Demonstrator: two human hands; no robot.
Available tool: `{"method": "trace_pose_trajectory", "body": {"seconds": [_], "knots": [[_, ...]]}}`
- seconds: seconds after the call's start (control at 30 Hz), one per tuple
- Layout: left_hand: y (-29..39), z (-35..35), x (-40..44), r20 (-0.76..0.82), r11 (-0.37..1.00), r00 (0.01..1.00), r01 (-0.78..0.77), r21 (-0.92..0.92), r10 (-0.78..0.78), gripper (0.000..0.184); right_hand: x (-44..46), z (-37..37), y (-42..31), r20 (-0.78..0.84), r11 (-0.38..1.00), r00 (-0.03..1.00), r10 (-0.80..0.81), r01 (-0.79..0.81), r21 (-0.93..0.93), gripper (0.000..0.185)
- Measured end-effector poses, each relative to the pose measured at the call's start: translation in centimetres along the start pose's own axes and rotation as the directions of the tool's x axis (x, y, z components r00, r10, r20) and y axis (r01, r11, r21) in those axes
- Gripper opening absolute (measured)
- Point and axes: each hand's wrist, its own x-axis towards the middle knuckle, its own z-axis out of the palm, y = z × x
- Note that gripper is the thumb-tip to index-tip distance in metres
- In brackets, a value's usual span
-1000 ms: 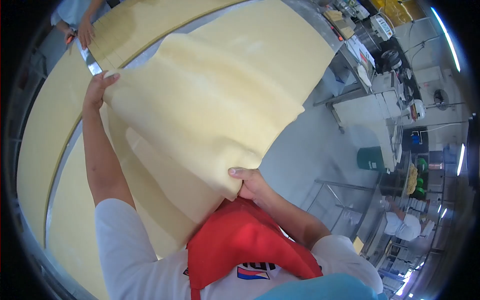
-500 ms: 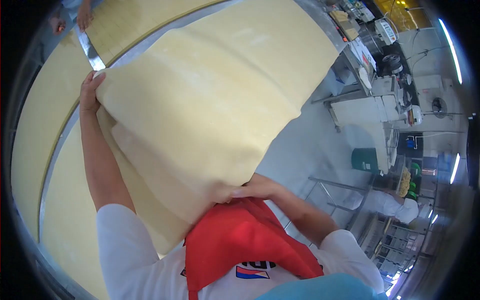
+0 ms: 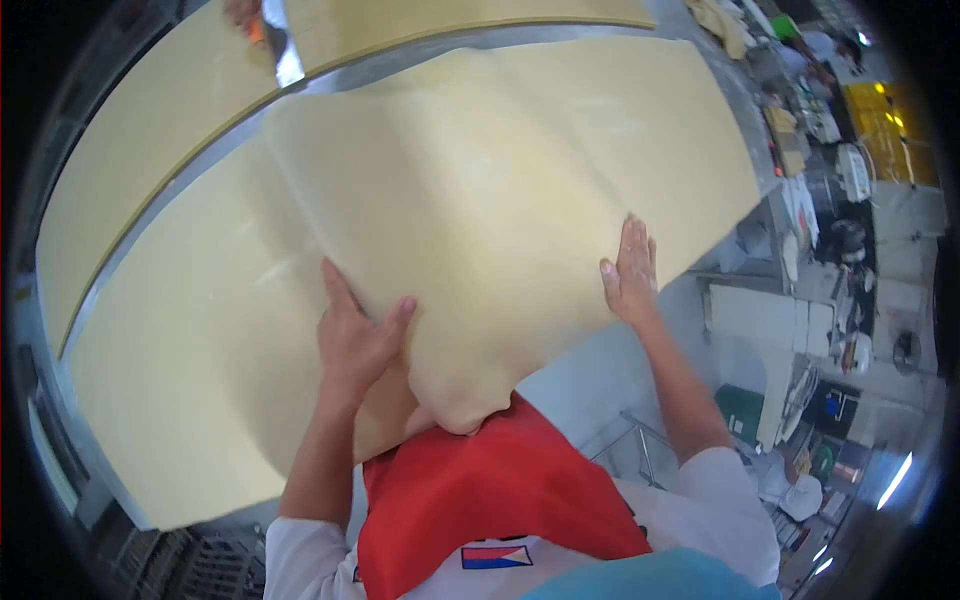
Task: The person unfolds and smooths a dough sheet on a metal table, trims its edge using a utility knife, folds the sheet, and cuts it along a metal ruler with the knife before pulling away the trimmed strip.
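A broad sheet of pale yellow dough (image 3: 500,190) covers the metal table (image 3: 185,180), partly folded over itself. Its near edge hangs in a bunch against my red apron (image 3: 490,490). My left hand (image 3: 360,335) lies at the left side of the folded layer, thumb and fingers spread apart. On the right, my right hand (image 3: 632,272) rests flat on the dough near its right edge, fingers stretched out. Neither hand grips anything.
Another long dough strip (image 3: 130,150) runs along the far side, where a person's hand (image 3: 242,12) is beside a metal blade (image 3: 283,45). A green bin (image 3: 740,412) stands on the floor to the right. Equipment lines the right wall.
My left hand has let go of the dough's far left corner and moved nearer. My right hand has left the near edge and moved up onto the sheet. The folded dough now lies flatter.
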Motion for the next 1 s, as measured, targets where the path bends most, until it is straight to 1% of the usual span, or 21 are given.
{"method": "trace_pose_trajectory", "body": {"seconds": [0.03,0.07,0.2,0.27,0.33,0.4,0.43,0.5,0.53,0.6,0.63,0.67,0.7,0.73,0.77,0.8,0.83,0.9,0.93,0.97,1.0], "knots": [[0.1,-0.1,-0.2,-0.016,1.0,1.0,0.018,0.013,-0.018,0.107,2.1,-0.6,-1.1,0.009,0.996,0.997,-0.083,0.083,0.019,0.077],[0.4,-0.1,0.3,-0.017,0.998,0.999,0.039,-0.046,-0.04,0.109,5.1,-1.4,-2.0,-0.002,0.986,0.987,-0.163,0.163,0.027,0.078],[0.8,-0.2,0.3,0.011,0.977,0.993,0.116,-0.179,-0.116,0.108,19.9,-0.9,-9.0,-0.084,0.934,0.931,-0.355,0.357,0.019,0.079],[0.2,0.6,0.2,-0.05,0.983,0.994,0.086,-0.161,-0.096,0.107,26.0,-0.5,-13.2,-0.114,0.922,0.918,-0.381,0.386,0.033,0.077],[0.7,1.0,0.3,-0.09,0.991,0.995,0.035,-0.129,-0.046,0.106,29.8,-0.8,-17.2,-0.051,0.946,0.945,-0.323,0.324,0.015,0.079],[2.4,1.5,0.2,-0.143,0.936,0.989,-0.085,-0.341,0.038,0.105,30.9,0.2,-19.6,-0.049,0.934,0.934,-0.353,0.355,0.034,0.079],[3.8,1.6,-0.1,-0.122,0.942,0.992,-0.083,-0.325,0.045,0.105,30.3,0.6,-20.0,-0.043,0.941,0.942,-0.332,0.334,0.051,0.079],[7.3,1.9,0.5,-0.115,0.997,0.991,-0.073,0.004,0.073,0.102,29.2,-0.1,-20.0,-0.013,0.871,0.876,-0.483,0.482,0.097,0.079],[8.3,2.4,1.1,-0.111,0.997,0.991,-0.08,0.015,0.081,0.102,28.9,-0.9,-19.1,-0.02,0.874,0.88,-0.475,0.474,0.104,0.079],[8.8,3.4,1.8,-0.07,0.911,0.985,-0.12,0.394,0.16,0.1,27.3,-1.1,-16.7,0.103,0.943,0.938,-0.331,0.331,0.011,0.078],[9.3,3.1,1.8,-0.039,0.908,0.99,-0.109,0.404,0.136,0.1,25.6,0.5,-14.7,-0.057,0.961,0.96,-0.275,0.277,0.024,0.076],[10.5,2.5,1.6,-0.014,0.914,0.998,-0.05,0.402,0.061,0.1,22.5,1.3,-13.3,-0.013,0.964,0.965,-0.262,0.262,0.043,0.076],[11.0,2.5,1.5,0.002,0.919,1.0,-0.002,0.393,0.001,0.101,20.0,0.6,-11.9,-0.039,0.972,0.972,-0.231,0.232,0.038,0.074],[10.3,2.8,1.2,0.03,0.921,1.0,-0.009,0.389,-0.003,0.101,17.4,0.1,-10.5,-0.071,0.98,0.978,-0.195,0.197,0.025,0.072],[9.0,2.9,1.2,-0.022,0.938,0.999,-0.038,0.345,0.049,0.1,14.4,0.0,-9.2,-0.053,0.985,0.983,-0.173,0.174,0.017,0.072],[8.2,2.8,1.4,-0.082,0.952,0.991,-0.075,0.298,0.104,0.099,11.4,-0.6,-8.4,-0.028,0.995,0.995,-0.096,0.097,0.016,0.072],[7.6,3.0,1.4,-0.063,0.953,0.991,-0.092,0.289,0.115,0.099,8.5,-1.1,-7.6,-0.006,1.0,1.0,-0.021,0.022,0.013,0.072],[6.3,2.8,1.3,-0.101,0.972,0.972,-0.201,0.119,0.213,0.097,3.2,-0.8,-6.4,-0.023,0.986,0.986,0.165,-0.165,0.002,0.073],[6.2,2.8,1.4,-0.09,0.971,0.971,-0.21,0.111,0.221,0.097,1.0,-0.8,-6.5,-0.039,0.962,0.961,0.273,-0.272,0.011,0.074],[6.6,2.8,1.6,-0.059,0.965,0.976,-0.199,0.172,0.211,0.094,-1.1,-0.7,-6.9,-0.056,0.927,0.926,0.375,-0.374,0.022,0.076],[6.9,2.5,1.7,-0.036,0.955,0.979,-0.188,0.23,0.202,0.092,-3.0,0.3,-7.2,-0.064,0.925,0.923,0.38,-0.38,0.014,0.076]]}}
